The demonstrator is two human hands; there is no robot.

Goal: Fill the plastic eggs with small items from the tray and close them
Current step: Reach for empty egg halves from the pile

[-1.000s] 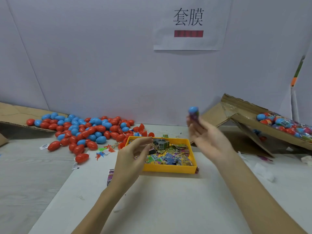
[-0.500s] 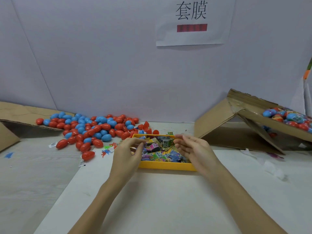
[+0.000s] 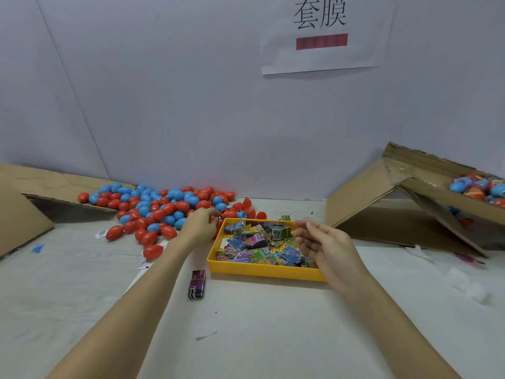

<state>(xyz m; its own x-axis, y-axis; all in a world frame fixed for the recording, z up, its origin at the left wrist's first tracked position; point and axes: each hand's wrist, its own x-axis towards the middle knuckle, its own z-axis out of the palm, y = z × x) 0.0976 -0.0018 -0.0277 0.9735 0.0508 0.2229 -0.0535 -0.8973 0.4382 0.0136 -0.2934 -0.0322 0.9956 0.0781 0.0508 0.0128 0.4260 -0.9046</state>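
Observation:
A yellow tray (image 3: pixel 262 272) full of small colourful packets (image 3: pixel 259 247) sits at the middle of the table. Behind it and to its left lies a heap of red and blue plastic eggs (image 3: pixel 158 206), with several open red halves (image 3: pixel 246 205) by the tray's back edge. My left hand (image 3: pixel 200 227) reaches to the edge of the heap by the tray's back left corner, and its fingers curl round a red egg (image 3: pixel 215 218). My right hand (image 3: pixel 323 243) hovers over the tray's right side with palm turned left, fingers relaxed and holding nothing.
A tilted cardboard box (image 3: pixel 437 198) at the right holds finished eggs (image 3: pixel 481 188). Flattened cardboard (image 3: pixel 49 184) lies at the far left. A purple packet (image 3: pixel 197 284) lies on the table left of the tray. White scraps (image 3: pixel 464 280) lie at the right.
My right hand held a blue egg up toward the box, then came back over the tray holding nothing. My left hand moved from the tray leftward to the egg heap.

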